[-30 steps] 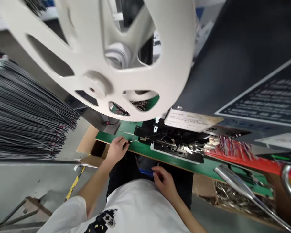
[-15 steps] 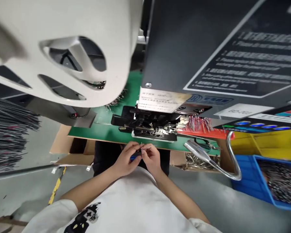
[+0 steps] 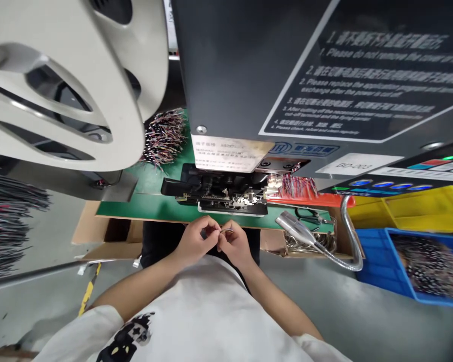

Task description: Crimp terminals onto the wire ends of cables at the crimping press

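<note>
My left hand (image 3: 197, 240) and my right hand (image 3: 234, 246) meet fingertip to fingertip just in front of the bench's front edge. Both are pinched closed. A short thin wire (image 3: 227, 230) shows at the fingertips, curving over the fingers of my right hand. My left thumb and forefinger press together at the wire's left end; whatever lies between them is too small to make out. Beyond the hands, on the green bench top (image 3: 154, 208), stands the black and metal head of a crimping machine (image 3: 230, 193).
A large pale reel (image 3: 130, 125) overhangs the left. Wire bundles (image 3: 166, 136) lie behind it, with more hanging far left. On the right are an orange tray (image 3: 305, 199), pliers (image 3: 313, 217), a gooseneck lamp (image 3: 296, 227), a yellow bin (image 3: 419, 211) and a blue bin (image 3: 385, 266) of wires.
The view has shifted, so machine and reel appear further left and more wire bundle shows behind the reel. My hands stay together; the wire, upright before, now lies sideways over my right fingers.
</note>
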A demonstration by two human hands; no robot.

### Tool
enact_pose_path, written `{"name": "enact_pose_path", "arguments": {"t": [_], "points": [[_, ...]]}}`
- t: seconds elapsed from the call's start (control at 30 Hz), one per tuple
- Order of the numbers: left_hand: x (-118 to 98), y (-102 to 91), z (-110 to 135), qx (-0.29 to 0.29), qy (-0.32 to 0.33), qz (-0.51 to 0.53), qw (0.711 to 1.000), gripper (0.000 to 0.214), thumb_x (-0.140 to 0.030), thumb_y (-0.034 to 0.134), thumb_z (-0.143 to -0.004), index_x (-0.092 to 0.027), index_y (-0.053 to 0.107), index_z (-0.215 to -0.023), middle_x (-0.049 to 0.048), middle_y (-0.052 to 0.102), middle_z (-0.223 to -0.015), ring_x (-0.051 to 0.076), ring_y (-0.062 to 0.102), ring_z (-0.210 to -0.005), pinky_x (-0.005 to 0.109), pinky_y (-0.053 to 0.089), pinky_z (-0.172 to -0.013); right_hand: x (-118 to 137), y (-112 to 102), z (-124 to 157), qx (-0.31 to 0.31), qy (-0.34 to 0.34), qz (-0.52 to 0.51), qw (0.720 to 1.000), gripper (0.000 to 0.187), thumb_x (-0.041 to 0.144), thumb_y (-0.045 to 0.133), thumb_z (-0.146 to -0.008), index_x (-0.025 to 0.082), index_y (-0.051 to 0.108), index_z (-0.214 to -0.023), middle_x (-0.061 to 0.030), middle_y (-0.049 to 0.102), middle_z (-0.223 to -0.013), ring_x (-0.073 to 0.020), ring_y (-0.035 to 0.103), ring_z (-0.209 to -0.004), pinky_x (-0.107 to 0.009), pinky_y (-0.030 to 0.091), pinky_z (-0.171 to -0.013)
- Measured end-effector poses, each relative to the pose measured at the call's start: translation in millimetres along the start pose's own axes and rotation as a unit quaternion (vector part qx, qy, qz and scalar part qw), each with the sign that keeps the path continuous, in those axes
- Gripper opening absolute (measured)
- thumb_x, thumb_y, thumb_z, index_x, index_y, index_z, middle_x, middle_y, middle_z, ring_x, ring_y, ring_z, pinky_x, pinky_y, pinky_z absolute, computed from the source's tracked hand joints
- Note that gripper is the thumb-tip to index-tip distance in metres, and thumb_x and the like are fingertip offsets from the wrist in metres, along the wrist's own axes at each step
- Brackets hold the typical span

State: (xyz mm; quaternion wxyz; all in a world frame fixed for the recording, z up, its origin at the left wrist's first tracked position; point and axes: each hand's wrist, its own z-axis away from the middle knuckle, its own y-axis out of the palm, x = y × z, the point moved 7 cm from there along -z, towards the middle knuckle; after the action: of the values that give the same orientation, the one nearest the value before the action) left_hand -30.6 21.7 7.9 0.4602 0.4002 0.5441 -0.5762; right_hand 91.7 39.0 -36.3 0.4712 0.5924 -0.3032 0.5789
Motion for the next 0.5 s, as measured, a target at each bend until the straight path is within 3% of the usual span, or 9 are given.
{"name": "enact_pose_path", "arguments": {"t": [0.17,0.3,0.5], "points": [[-3.5,-1.2,-1.7,0.044,-0.013,-0.018,0.999,0.003,-0.02,0.055,-0.079,-0.02,0.058,-0.078,-0.0022,0.06,-0.068,0.011,0.054,-0.059,0.022,0.042,-0.054,-11.7,4.9,2.8,-0.01,0.034,-0.066,0.997,0.033,0.047,0.073,-0.082,0.023,0.05,-0.079,0.0073,0.056,-0.051,-0.0104,0.053,-0.039,-0.022,0.047,-0.041],[-17.9,-5.5,-0.1,0.067,0.022,-0.124,0.99,0.008,-0.014,0.057,-0.076,-0.021,0.056,-0.073,-0.0044,0.055,-0.065,0.011,0.05,-0.058,0.022,0.037,-0.053,-17.8,8.1,5.9,-0.014,0.046,-0.087,0.995,0.036,0.048,0.074,-0.08,0.023,0.049,-0.077,0.0072,0.058,-0.05,-0.0107,0.054,-0.038,-0.023,0.05,-0.041],[-29.3,-5.9,4.8,0.07,0.065,-0.19,0.977,0.013,-0.014,0.051,-0.086,-0.022,0.058,-0.078,-0.0005,0.059,-0.077,0.015,0.056,-0.072,0.026,0.042,-0.063,-11.9,4.0,5.2,-0.045,0.018,-0.076,0.996,0.033,0.048,0.072,-0.084,0.023,0.05,-0.079,0.006,0.06,-0.054,-0.012,0.057,-0.041,-0.024,0.05,-0.042]]}}
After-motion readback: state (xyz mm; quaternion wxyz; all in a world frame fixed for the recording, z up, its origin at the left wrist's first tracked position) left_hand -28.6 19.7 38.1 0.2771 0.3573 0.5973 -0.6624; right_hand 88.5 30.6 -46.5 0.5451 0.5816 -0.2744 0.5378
